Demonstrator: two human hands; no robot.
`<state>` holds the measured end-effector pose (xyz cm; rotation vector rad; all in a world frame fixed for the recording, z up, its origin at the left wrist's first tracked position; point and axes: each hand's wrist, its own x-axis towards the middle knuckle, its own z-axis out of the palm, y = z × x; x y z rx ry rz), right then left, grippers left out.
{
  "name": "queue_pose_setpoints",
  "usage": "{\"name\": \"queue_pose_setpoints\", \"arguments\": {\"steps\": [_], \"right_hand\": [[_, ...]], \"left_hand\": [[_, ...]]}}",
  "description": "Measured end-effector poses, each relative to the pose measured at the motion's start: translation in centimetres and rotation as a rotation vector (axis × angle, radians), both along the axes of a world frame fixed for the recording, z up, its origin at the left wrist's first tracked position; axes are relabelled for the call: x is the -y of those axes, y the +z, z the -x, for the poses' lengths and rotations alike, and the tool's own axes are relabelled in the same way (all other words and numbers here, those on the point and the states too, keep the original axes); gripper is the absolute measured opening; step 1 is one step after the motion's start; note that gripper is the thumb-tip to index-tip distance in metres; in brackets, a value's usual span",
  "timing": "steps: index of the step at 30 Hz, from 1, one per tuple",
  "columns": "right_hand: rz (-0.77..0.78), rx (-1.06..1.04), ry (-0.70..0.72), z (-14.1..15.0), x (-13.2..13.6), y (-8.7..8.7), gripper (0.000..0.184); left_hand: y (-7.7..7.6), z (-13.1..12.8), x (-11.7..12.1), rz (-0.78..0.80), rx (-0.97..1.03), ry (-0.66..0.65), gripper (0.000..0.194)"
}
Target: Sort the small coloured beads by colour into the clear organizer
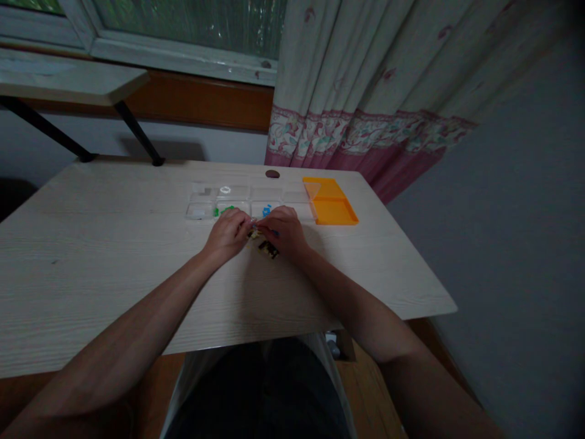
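My left hand [228,233] and my right hand [287,231] meet over the table, fingertips pinched together around something tiny that I cannot make out. A bit of blue shows under my right fingers. Just below the fingertips lies a small dark-and-cream piece [269,249], partly beside my right hand. Behind the hands stands a clear plastic compartment box [201,214], its clear lid folded back. Small green pieces [223,210] sit in one front compartment and small blue pieces [266,210] in another; my hands cover part of the front edge.
An open orange case [336,210] lies at the right end of the clear box. A brown oval object [272,174] rests near the table's back edge. At the back left, a raised shelf [109,91] stands on black legs. A curtain [365,91] hangs behind the table [114,262].
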<state>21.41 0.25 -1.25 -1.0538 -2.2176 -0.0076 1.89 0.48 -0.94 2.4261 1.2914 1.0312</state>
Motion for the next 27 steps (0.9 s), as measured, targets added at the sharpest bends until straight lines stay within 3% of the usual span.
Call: {"name": "queue_pose_setpoints", "arguments": {"steps": [5, 9, 15, 22, 27], "right_hand": [[0.043, -0.019, -0.044, -0.1, -0.1, 0.4, 0.026], [0.065, -0.107, -0.219, -1.1, -0.8, 0.4, 0.026], [0.057, -0.148, -0.435, -2.0, -2.0, -0.6, 0.02], [0.09, -0.102, -0.414, -1.6, -1.9, -0.6, 0.019], [0.085, -0.047, -0.254, -1.6, -1.4, -0.1, 0.013]], "left_hand": [[-0.3, 0.1, -0.3, -0.026, -0.015, 0.017, 0.029], [-0.8, 0.3, -0.4, -0.043, -0.031, 0.013, 0.022], [-1.3, 0.2, -0.1, -0.067, -0.128, -0.096, 0.022], [-1.3, 0.3, 0.0, -0.054, -0.197, -0.113, 0.023], [-1.0, 0.2, 0.2, -0.027, -0.214, -0.11, 0.02]]}}
